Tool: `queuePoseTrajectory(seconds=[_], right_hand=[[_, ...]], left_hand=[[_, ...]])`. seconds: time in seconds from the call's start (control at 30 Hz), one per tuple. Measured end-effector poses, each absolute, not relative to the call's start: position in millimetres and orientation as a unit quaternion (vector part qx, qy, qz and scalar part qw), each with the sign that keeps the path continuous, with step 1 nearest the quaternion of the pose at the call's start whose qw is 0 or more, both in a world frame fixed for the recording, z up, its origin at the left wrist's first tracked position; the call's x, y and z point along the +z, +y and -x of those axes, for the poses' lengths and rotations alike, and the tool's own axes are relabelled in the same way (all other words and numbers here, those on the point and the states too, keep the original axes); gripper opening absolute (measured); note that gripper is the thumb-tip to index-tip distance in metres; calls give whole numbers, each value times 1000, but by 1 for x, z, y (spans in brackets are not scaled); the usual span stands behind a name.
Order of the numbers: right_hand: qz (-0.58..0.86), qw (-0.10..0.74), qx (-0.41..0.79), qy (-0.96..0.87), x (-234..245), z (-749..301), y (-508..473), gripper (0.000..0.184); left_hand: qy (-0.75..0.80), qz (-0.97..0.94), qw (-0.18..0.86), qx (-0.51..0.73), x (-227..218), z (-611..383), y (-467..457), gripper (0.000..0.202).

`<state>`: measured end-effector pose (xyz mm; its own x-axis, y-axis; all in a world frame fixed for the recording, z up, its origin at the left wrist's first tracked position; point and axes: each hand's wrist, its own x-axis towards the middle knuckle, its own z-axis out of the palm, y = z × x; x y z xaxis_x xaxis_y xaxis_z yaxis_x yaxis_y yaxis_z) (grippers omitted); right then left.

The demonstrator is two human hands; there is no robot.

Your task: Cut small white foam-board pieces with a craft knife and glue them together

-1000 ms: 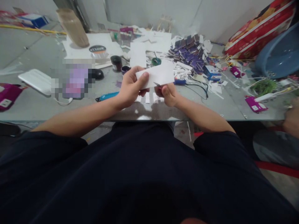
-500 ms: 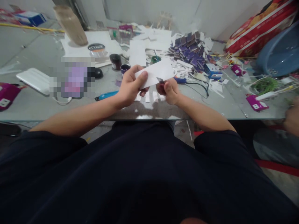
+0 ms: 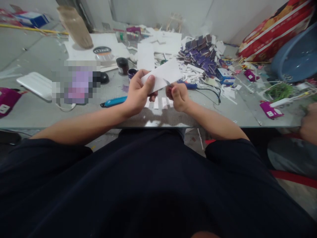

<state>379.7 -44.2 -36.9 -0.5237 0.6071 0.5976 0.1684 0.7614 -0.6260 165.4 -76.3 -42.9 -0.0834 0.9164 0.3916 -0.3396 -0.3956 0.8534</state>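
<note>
My left hand (image 3: 140, 91) is closed on a white card (image 3: 164, 74), its thumb flat on top and its fingers underneath. The card is held above the table, tilted up to the right. My right hand (image 3: 180, 96) is closed round a pair of scissors (image 3: 169, 88) with dark red handles, mostly hidden by the fingers. A short piece of metal blade shows at the card's lower right edge. Beneath the hands, small white strips (image 3: 164, 103) lie on the table. Left of my left wrist is a blue utility knife (image 3: 115, 101).
Behind the hands stand paint jars (image 3: 123, 65) and a heap of purple-painted pieces (image 3: 200, 54) among white scraps. A blue-handled tool (image 3: 189, 85) with a cord lies to the right. A blue basin (image 3: 296, 54) is at far right, near another person's hand (image 3: 309, 124).
The card has shifted slightly left and down, with the scissor blade showing less at its edge. My right hand has turned a little; my left hand keeps its grip.
</note>
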Motion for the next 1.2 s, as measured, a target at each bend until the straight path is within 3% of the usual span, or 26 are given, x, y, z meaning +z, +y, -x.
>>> queuePoseTrajectory(seconds=[0.2, 0.53, 0.83, 1.2], right_hand=[[268, 425, 234, -832, -35, -378, -44, 95], [271, 399, 224, -847, -39, -382, -38, 99], [253, 412, 219, -847, -45, -386, -29, 98], [262, 417, 188, -850, -43, -385, -30, 93]], left_hand=[[306, -507, 447, 670, -45, -160, -76, 67], [294, -611, 369, 636, -71, -145, -43, 80], [277, -619, 357, 642, -60, -148, -48, 82], [241, -617, 344, 666, -59, -146, -45, 68]])
